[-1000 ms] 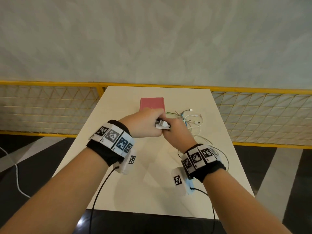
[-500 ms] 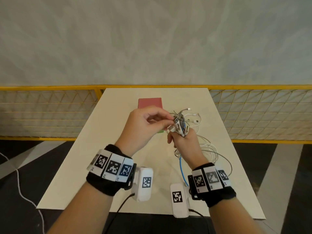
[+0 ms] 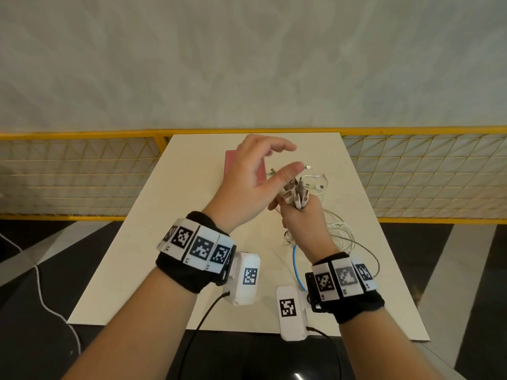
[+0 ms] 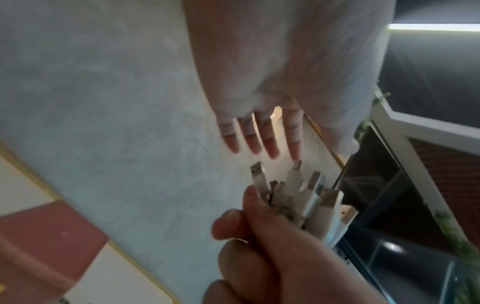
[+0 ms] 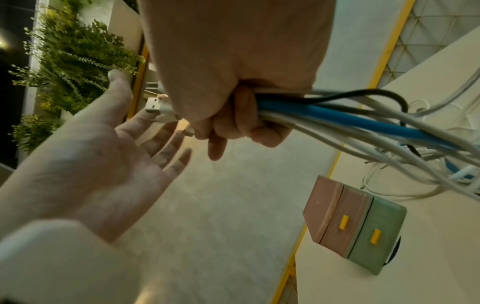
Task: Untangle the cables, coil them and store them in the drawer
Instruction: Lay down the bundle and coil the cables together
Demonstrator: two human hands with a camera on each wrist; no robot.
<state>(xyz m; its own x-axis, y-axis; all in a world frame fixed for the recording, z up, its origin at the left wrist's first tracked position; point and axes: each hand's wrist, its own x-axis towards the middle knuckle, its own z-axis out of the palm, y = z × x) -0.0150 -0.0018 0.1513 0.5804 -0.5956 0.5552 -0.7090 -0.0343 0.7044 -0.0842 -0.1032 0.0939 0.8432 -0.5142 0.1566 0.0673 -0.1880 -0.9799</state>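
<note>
Right now the person's right hand (image 3: 301,220) is raised above the white table (image 3: 164,256), its fingers curled tight round a bundle of cables (image 5: 350,121). In the right wrist view the bundle shows several white leads, one thick blue one and a thin black one, all running through the fist and trailing down to the table. Their plug ends (image 4: 298,191) stick up out of the top of the fist, a cluster of white USB-type connectors fanned slightly apart.

Beside the fist, the left hand (image 3: 255,182) is up in the air with its fingers (image 4: 270,142) straight and spread, holding nothing; the palm faces the plug ends, and the fingertips sit just beside them. Whether any fingertip actually touches a plug, I cannot tell.

Below the fist, the rest of the cables lie in a loose white tangle (image 3: 343,234) on the table, with a loop of the blue lead (image 3: 296,259) hanging down towards the near edge. A few loose connector ends (image 3: 315,182) lie on the table just beyond the fist.

Also beyond the fist, behind the left hand, stands a small drawer box (image 5: 355,222), pink on one half and green on the other, each drawer front with a yellow handle. Both drawers look closed. A yellow mesh railing (image 3: 82,174) runs past the far edge of the table.
</note>
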